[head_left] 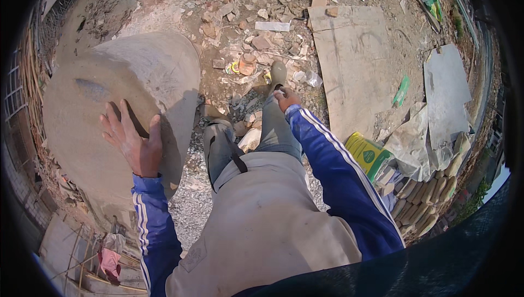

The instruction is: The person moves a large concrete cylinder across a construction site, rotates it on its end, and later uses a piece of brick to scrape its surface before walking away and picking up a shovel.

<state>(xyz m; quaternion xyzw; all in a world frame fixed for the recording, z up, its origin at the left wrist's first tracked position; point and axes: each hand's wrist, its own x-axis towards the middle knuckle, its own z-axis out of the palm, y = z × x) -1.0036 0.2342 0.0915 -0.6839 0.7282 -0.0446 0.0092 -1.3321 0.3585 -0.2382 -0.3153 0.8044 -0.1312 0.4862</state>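
Observation:
A large, rounded, cement-crusted drum (158, 62), like that of a concrete mixer, fills the left side. My left hand (134, 139) is over its near face, fingers spread and nothing held; whether the palm touches the surface I cannot tell. Out in front of my right leg is my right hand (286, 99), its fingers curled in. Something small and pale shows at its fingertips, too small to name. Just beyond that hand is my boot (278, 72), standing among the rubble.
Broken bricks and stones (262, 42) litter the ground ahead. A flat board (349, 68) lies to the right, with a grey sheet (447, 90) farther over. Nearer on the right are a yellow-green bag (367, 155) and stacked filled sacks (423, 204). A pink cloth (110, 262) is at lower left.

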